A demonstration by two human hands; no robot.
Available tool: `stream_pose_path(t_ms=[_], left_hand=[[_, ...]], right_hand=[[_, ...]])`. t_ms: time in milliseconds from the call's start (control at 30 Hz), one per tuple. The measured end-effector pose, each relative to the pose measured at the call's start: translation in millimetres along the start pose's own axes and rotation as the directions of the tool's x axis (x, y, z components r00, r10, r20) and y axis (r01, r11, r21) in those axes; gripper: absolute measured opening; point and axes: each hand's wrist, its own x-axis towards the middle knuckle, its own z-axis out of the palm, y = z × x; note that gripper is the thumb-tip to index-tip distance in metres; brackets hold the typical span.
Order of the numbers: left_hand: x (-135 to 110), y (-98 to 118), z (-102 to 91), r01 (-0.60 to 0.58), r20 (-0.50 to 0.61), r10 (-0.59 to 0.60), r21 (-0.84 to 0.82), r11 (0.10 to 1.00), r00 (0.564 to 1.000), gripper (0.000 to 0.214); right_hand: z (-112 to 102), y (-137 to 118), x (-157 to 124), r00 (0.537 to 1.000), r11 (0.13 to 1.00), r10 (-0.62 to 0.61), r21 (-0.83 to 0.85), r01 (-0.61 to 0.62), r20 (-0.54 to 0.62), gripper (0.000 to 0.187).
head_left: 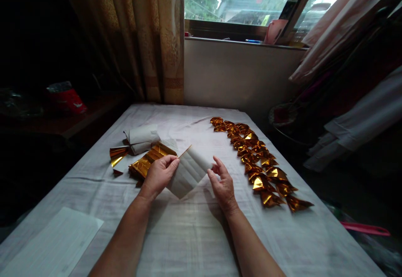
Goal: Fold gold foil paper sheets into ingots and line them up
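Observation:
My left hand (pixel 160 172) pinches one corner of a square sheet of foil paper (pixel 190 172) between thumb and fingers. The sheet's pale side faces up, with light crease lines across it, and it is held tilted above the cloth. At the opposite corner, my right hand (pixel 223 185) has its thumb and a bent finger on the paper, while the index finger is raised. Beside my left hand lies a stack of gold foil sheets (pixel 146 161). Behind it sits a pale paper bundle (pixel 141 136). Folded gold foil pieces (pixel 251 157) lie in rows to my right.
A pale cloth covers the table (pixel 185 243). A white paper sheet (pixel 55 243) lies at the front left. Curtains (pixel 150 38) hang behind, beside a window with a pink cup (pixel 274 32) on its sill. Clothes (pixel 361 113) hang at the right; a red container (pixel 67 99) stands left.

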Motion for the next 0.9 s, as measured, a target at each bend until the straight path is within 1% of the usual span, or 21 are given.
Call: stream_pose_path(t_ms=[133,267,367,433,467,567,633,667,733,767,833,900], left_hand=[[-0.2,-0.6,1.2,0.003,-0.023,0.0,0.15,0.989,1.0,0.037],[-1.7,-1.0,1.4,-0.003,-0.023,0.011,0.292,0.956,1.0,0.033],[-1.5,-4.7,0.6,0.023,-0.012,-0.021,0.366,0.93,1.0,0.034],[-0.8,-7.4,0.1,0.026,-0.023,-0.018,0.414,0.91,1.0,0.034],[-0.7,-8.1,0.2,0.012,-0.035,0.004,0.443,0.896,0.999,0.033],[-2.9,-6.0,4.9,-0.081,-0.06,0.137,0.555,0.828,0.989,0.029],[-7.7,-1.8,13.4,-0.163,-0.026,0.228,0.62,0.768,0.973,0.024],[-11.1,0.4,19.5,-0.193,0.001,0.25,0.639,0.744,0.968,0.021],[-19.4,3.6,34.4,-0.257,0.089,0.262,0.637,0.726,0.961,0.016],[-23.7,4.1,42.5,-0.273,0.108,0.268,0.642,0.717,0.957,0.018],[-31.6,2.5,57.7,-0.311,0.136,0.301,0.675,0.67,0.944,0.026],[-37.2,-1.6,69.1,-0.327,0.15,0.318,0.705,0.63,0.936,0.029]], right_hand=[[-1.2,1.8,3.2,0.999,0.998,-0.017,0.056,0.02,-0.046,0.052],[0.7,-1.3,3.4,1.0,0.995,0.003,0.102,0.0,-0.027,0.049],[2.0,-3.0,3.8,1.0,0.993,0.021,0.117,-0.019,-0.019,0.046],[1.1,-1.6,5.5,0.997,0.994,0.041,0.106,-0.034,-0.063,0.046],[0.1,-0.2,6.9,0.993,0.994,0.055,0.096,-0.045,-0.102,0.048],[-4.1,4.2,11.4,0.967,0.992,0.112,0.079,-0.096,-0.229,0.052],[-5.9,5.0,13.6,0.953,0.985,0.161,0.108,-0.137,-0.257,0.049],[-6.3,4.4,14.1,0.949,0.978,0.191,0.135,-0.161,-0.252,0.046],[-5.8,1.1,14.3,0.942,0.957,0.252,0.201,-0.209,-0.221,0.041],[-5.3,-1.2,14.0,0.939,0.944,0.279,0.237,-0.229,-0.202,0.039],[-4.0,-6.5,13.2,0.933,0.915,0.322,0.306,-0.263,-0.162,0.036],[-3.0,-11.5,12.6,0.926,0.882,0.357,0.369,-0.292,-0.121,0.034]])
